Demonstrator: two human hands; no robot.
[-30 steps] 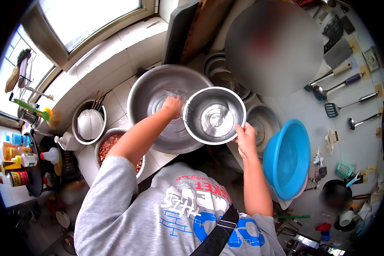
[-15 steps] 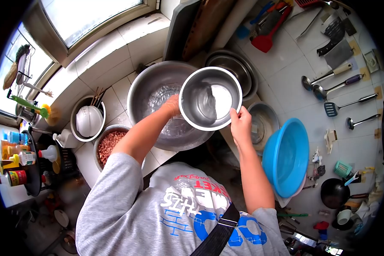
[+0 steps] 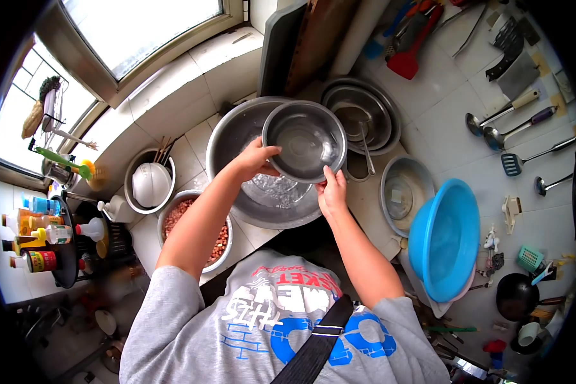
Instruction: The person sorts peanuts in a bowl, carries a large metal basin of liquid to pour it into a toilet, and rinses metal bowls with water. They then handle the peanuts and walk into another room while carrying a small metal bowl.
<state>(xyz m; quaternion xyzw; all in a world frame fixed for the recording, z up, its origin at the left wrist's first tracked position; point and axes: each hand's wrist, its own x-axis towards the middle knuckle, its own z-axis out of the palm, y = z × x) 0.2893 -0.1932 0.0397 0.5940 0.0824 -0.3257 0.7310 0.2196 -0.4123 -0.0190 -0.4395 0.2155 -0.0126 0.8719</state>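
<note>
Both of my hands grip a metal bowl (image 3: 306, 137) above a large metal basin (image 3: 223, 137) of rippling water (image 3: 278, 191). On the bowl's left side, my left hand (image 3: 257, 160) has its thumb over the rim, its fingers partly hidden. My right hand (image 3: 332, 193) pinches the lower right rim, thumb on top and fingers beneath. The bowl tilts little and its inside looks wet. Just left of my left forearm, a metal bowl of reddish peanuts or beans (image 3: 180, 214) sits on the counter.
Nested metal bowls (image 3: 393, 121) with a ladle (image 3: 367, 147) stand at the back right. Nearby are another metal basin (image 3: 422, 185) and a blue plastic basin (image 3: 451, 240) leaning on its side. White bowls (image 3: 152, 184) sit in a pot at left. Utensils (image 3: 512, 163) hang on the tiled wall.
The bowl has come down and become more level, its inside darker. My left hand has moved out of the basin onto the bowl's left rim. My right hand has shifted left along with the bowl.
</note>
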